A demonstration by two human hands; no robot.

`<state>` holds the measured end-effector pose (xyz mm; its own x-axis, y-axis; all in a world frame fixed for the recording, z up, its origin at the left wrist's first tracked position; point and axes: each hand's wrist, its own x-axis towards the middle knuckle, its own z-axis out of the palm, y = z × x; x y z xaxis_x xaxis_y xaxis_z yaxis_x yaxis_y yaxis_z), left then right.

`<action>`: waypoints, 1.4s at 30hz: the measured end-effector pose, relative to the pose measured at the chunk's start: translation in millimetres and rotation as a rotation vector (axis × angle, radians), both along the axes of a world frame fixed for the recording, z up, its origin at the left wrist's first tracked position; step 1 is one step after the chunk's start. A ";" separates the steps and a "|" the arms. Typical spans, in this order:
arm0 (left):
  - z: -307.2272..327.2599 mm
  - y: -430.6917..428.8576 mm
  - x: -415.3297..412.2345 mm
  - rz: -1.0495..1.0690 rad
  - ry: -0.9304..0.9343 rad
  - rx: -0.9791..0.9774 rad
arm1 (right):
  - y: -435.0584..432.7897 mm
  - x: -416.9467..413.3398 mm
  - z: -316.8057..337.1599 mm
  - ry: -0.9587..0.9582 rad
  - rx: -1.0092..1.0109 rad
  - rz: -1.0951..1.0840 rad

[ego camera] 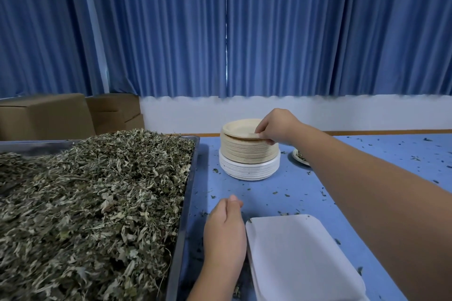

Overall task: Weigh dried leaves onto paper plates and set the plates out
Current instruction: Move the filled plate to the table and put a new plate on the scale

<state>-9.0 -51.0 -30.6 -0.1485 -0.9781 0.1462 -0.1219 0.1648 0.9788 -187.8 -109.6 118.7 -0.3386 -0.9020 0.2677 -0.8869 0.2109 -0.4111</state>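
A tall stack of tan paper plates [247, 149] stands on a lower stack of white plates [247, 170] at the middle of the blue table. My right hand [276, 127] reaches over it and pinches the right rim of the top tan plate [241, 128], which is lifted slightly off the stack. My left hand [226, 230] rests with its edge on the table, fingers straight, beside a white rectangular tray [300, 256]. A big metal tray [186, 203] on the left is heaped with dried leaves [93, 203].
A plate holding some leaves [299, 156] peeks out behind my right forearm. Leaf crumbs litter the blue table [293, 188]. Cardboard boxes [49, 115] stand at the back left, under blue curtains [220, 27].
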 end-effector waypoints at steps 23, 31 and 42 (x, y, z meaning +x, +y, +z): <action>6.1 -2.8 0.7 0.023 0.037 0.002 | 61.9 24.0 -13.7 0.035 -0.261 0.188; 19.4 12.8 6.9 0.150 0.235 -0.017 | 191.1 21.9 -59.9 -0.172 -0.202 0.331; 48.5 35.1 28.2 0.218 0.310 -0.106 | 247.1 4.6 -89.1 -0.088 -0.080 0.515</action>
